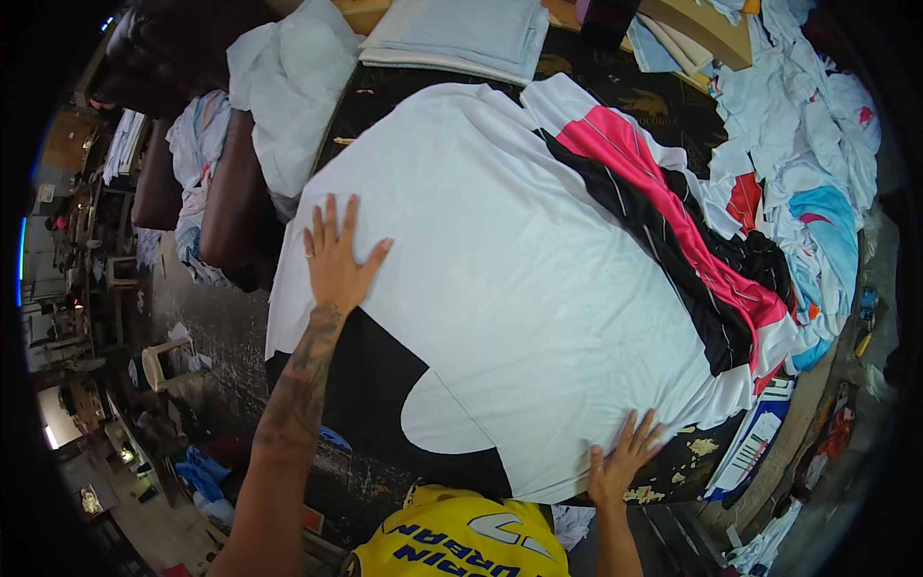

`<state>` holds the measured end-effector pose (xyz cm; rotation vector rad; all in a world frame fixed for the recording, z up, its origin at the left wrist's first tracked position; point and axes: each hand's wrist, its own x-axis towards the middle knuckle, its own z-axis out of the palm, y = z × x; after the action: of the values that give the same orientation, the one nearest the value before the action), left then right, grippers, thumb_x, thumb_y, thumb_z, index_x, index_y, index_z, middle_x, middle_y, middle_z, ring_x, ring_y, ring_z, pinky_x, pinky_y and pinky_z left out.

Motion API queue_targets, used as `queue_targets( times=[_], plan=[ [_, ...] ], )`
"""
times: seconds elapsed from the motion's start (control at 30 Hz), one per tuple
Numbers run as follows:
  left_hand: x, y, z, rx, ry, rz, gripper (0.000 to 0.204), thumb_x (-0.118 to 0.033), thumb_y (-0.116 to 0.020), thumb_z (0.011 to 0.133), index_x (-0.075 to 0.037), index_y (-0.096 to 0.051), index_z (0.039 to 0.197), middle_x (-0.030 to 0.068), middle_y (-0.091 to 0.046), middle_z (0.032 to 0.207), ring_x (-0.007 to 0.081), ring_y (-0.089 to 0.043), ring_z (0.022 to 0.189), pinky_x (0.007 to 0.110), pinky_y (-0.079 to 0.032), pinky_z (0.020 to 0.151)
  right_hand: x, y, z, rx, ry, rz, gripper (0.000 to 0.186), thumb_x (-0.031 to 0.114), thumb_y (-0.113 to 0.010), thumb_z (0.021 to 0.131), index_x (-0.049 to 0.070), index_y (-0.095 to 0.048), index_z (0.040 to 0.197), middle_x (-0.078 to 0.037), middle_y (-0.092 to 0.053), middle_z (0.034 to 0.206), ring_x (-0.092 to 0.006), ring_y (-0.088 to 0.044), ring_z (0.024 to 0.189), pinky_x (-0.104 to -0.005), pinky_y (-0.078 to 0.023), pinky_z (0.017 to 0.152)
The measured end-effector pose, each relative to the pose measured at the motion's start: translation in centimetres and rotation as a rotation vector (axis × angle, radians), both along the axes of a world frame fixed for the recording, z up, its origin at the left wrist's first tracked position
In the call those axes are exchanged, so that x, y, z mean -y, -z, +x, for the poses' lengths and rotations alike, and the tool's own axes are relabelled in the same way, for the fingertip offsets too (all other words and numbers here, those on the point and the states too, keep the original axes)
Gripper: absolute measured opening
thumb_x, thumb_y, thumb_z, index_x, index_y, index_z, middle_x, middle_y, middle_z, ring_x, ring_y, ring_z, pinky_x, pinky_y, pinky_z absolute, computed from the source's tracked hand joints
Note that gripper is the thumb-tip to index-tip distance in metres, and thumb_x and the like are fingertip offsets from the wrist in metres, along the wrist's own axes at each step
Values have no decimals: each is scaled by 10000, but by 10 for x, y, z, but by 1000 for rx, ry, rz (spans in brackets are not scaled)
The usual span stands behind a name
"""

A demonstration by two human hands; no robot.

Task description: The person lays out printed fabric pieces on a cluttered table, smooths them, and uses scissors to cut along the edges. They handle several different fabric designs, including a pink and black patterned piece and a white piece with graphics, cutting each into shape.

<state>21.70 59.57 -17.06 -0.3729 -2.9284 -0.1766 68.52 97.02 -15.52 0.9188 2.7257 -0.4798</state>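
A large white garment piece (461, 231) lies spread over a dark work table, its near edge cut with a curved neck shape. Pink and black striped fabric (635, 173) is bunched along its right side. Flat on the white cloth's left part rests my left hand (336, 255), fingers spread, a ring on one finger. At the near right edge, my right hand (623, 460) lies on the cloth with its fingers stretched out. Neither hand grasps anything. Beside my left forearm, a black area (370, 385) shows below the white edge; whether it is cloth or tabletop, I cannot tell.
Folded white cloth (457, 38) is stacked at the table's far edge. A heap of white and coloured garments (808, 144) fills the right side. Brown padded seats (236, 197) and a white bundle (288, 91) stand at the left. A plastic stool (165, 363) is on the floor.
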Motion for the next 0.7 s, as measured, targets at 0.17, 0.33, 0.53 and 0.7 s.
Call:
queue_targets(
  times=[0.17, 0.33, 0.53, 0.7],
  plan=[
    [-34, 29, -107, -35, 47, 10, 983, -792, -600, 952, -218, -357, 1711, 210, -285, 1772, 467, -229, 1634, 668, -191, 1299, -45, 5, -6, 30, -122, 169, 939, 697, -568, 983, 160, -340, 1719, -203, -173, 1813, -517, -53, 1659, -766, -72, 1249],
    [-69, 28, -109, -10, 88, -115, 988, -764, -599, 972, -233, -278, 1741, 172, -241, 1795, 417, -208, 1652, 711, -158, 1291, -124, -64, -9, -321, -25, -85, 718, 192, -741, 979, 79, -470, 1635, -198, -424, 1710, -381, -324, 1621, -541, -255, 1306],
    [-98, -24, 238, 272, 73, 505, 485, -273, -768, 908, -60, -655, 1329, 196, -594, 1473, 416, -503, 1432, 604, -360, 1196, -253, -20, 202, -54, 555, 619, 753, 348, -687, 1062, -60, -394, 1624, -359, -348, 1683, -497, -303, 1584, -514, -254, 1309],
    [-127, -52, 465, 623, 465, 468, 531, -183, -856, 856, -107, -644, 1336, 106, -563, 1281, 324, -532, 1271, 505, -422, 1111, -316, 57, 311, -230, 372, 470, 846, 499, -615, 1040, -60, -383, 1631, -358, -445, 1606, -512, -425, 1486, -619, -300, 1237]
  ],
)
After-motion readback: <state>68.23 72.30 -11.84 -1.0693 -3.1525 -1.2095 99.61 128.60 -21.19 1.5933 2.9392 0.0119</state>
